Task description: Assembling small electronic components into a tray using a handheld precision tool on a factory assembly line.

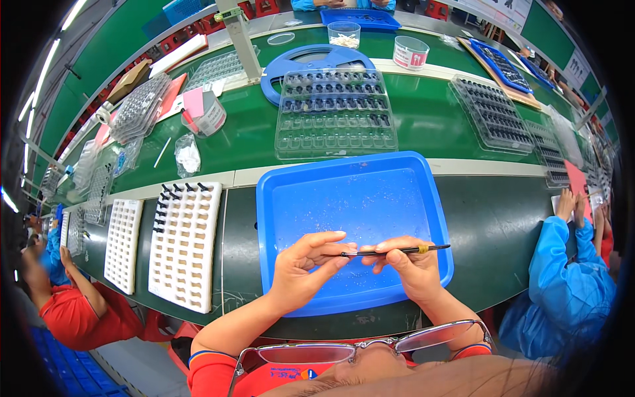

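Over the blue tray [344, 301], my two hands are close together. My right hand [417, 268] grips a slim black pen-like tool [433, 248] with a yellowish band wound round it. The tool lies nearly level, and its thin tip points left to the fingers of my left hand [307, 264]. Thumb and fingers of that hand are closed in a pinch at the tip; what they hold is too small and covered to make out. Pale specks are scattered over the tray's floor.
Left of the tray stand a white foam holder [182, 264] with several black parts and another foam holder [122, 245]. Behind it are a clear blister tray [337, 122] of dark parts, a blue reel [271, 73] and tubs. Co-workers sit at both sides; one wears a blue sleeve [552, 255].
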### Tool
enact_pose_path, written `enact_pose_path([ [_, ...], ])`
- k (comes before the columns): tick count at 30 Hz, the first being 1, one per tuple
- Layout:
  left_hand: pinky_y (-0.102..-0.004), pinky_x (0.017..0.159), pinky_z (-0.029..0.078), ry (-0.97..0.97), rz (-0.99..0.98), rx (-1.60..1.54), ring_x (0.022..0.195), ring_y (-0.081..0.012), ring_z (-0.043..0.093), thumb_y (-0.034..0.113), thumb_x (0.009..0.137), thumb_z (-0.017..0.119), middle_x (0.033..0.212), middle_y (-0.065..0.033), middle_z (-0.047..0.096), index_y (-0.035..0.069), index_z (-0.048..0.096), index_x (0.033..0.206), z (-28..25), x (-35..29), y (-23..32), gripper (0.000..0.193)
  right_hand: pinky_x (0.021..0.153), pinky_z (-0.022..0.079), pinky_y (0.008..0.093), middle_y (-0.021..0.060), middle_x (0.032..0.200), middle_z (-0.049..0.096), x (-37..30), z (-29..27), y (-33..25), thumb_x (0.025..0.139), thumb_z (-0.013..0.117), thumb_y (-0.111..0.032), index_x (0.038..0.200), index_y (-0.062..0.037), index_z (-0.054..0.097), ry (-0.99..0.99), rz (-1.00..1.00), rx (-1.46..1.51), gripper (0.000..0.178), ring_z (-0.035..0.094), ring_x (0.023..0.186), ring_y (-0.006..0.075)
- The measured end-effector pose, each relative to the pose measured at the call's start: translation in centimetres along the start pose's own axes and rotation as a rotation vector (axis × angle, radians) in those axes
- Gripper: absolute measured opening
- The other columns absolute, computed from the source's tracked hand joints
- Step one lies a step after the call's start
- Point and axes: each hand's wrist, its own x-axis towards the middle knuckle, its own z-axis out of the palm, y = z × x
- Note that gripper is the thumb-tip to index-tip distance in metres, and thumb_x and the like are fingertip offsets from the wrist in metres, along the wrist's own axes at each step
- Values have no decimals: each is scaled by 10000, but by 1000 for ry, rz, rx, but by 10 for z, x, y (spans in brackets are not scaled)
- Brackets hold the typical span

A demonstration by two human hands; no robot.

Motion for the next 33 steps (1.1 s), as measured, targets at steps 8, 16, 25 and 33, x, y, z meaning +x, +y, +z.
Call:
enact_pose_path([
  [8, -366, 950, 528, 7, 7, 3, 1100, -273, 629, -135, 868, 590, 1074, -209, 668, -31, 486, 1242, 0, -1, -2, 402, 713, 567, 334, 178, 1048, 679, 1, 0, 0, 943, 608, -112, 1084, 7, 645, -11, 4, 5, 189, 685, 960, 283],
  [16, -403, 983, 504, -1, 23, -99, 1128, -311, 614, -140, 858, 596, 1092, -218, 660, -31, 535, 1168, -1, -2, -4, 334, 731, 570, 345, 183, 1068, 678, -2, -1, -1, 941, 612, -106, 1085, 12, 648, -44, -26, 4, 190, 683, 977, 301],
  [25, -409, 975, 509, -11, 82, -42, 1126, -313, 616, -148, 857, 589, 1112, -249, 645, -42, 543, 1152, -2, -2, -3, 317, 763, 572, 350, 194, 1118, 668, -4, 1, -5, 945, 596, -79, 1098, 5, 650, -99, -87, -110, 183, 671, 1014, 301],
  [33, -405, 970, 513, -8, 46, -62, 1117, -303, 622, -144, 859, 589, 1101, -243, 651, -44, 543, 1153, -1, -2, -1, 313, 736, 580, 358, 222, 1094, 671, -4, 1, -7, 935, 618, -151, 1067, 4, 645, -55, -108, -136, 206, 682, 975, 312],
])
